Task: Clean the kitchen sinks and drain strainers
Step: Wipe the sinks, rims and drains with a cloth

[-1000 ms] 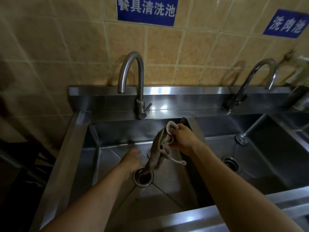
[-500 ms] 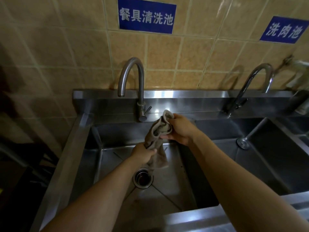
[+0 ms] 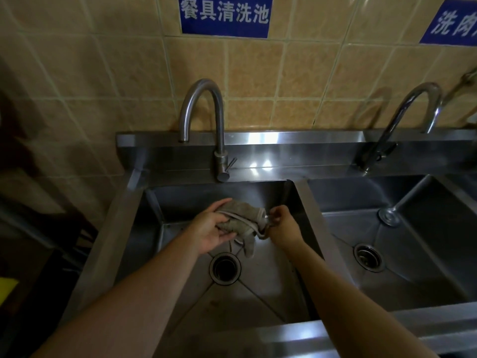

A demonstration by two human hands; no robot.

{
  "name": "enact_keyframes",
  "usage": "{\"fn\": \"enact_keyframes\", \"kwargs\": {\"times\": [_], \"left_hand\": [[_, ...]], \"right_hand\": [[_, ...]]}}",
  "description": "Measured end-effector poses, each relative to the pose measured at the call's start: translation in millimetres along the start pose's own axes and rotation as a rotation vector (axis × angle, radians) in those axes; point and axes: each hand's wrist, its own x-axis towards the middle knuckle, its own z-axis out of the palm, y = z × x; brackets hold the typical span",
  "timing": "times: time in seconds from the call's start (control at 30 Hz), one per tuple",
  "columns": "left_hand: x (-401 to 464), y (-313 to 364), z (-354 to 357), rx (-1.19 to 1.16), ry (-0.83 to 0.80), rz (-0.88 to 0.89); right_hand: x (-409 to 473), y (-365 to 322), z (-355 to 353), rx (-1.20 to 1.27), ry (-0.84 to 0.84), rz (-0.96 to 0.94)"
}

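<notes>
Cloth held bunched over left sink, above drain strainer: left hand fingers curled round it, right hand fingers pinching its end, probably for wringing.

The crumpled grey-brown cloth, previously hanging vertically from the right hand, was turned horizontal; the left hand rose and took grip of its left end.

Two blue signs with white Chinese characters hang on the beige tiled wall. A small yellow object sits at the far left edge.
</notes>
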Motion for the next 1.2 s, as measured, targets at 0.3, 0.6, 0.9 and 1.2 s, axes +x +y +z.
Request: {"fn": "enact_keyframes", "kwargs": {"times": [0.3, 0.6, 0.9, 1.2], "left_hand": [[12, -8, -3, -0.311, 0.128, -0.096], [28, -29, -30, -0.317, 0.07, -0.117], [55, -64, -41, 0.881, 0.198, 0.186], [85, -110, -74, 1.312, 0.118, 0.114]], "right_hand": [[6, 9, 24, 0.23, -0.478, -0.294], [26, 27, 49, 0.938, -0.472, 0.198], [34, 28, 86, 1.228, -0.288, 0.486], [56, 55, 115, 0.895, -0.271, 0.677]]}}
